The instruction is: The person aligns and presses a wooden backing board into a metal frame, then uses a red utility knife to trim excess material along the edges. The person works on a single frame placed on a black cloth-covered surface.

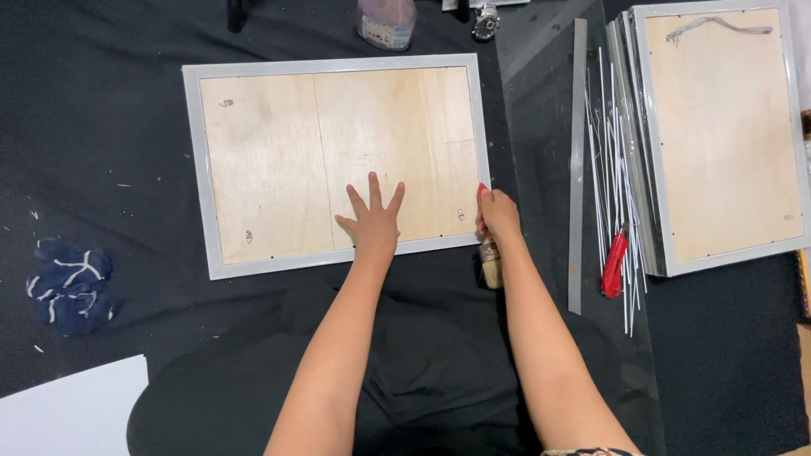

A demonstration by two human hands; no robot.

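A rectangular picture frame with a grey rim and a pale plywood back (279,160) lies face down in the middle of the black cloth-covered counter (101,127). The left hand (372,221) rests flat on the plywood near the lower edge, with the fingers spread wide. The right hand (497,215) sits at the lower right corner of the frame, closed around a small tool with a red tip and a light wooden handle (489,262); the tool touches the frame rim there.

Just right of the frame lies a clear glass sheet (541,118), and on it one long grey strip (577,169), a bundle of thin white rods (610,160) and one red-handled cutter (614,263). Further right is a stack of similar frames (722,135), also back side up; I cannot count them exactly.

Well apart on the left lies one crumpled blue and white rag (69,285). One white sheet (72,414) shows at the lower left corner. Above the frame stands one pinkish plastic bottle (387,21).
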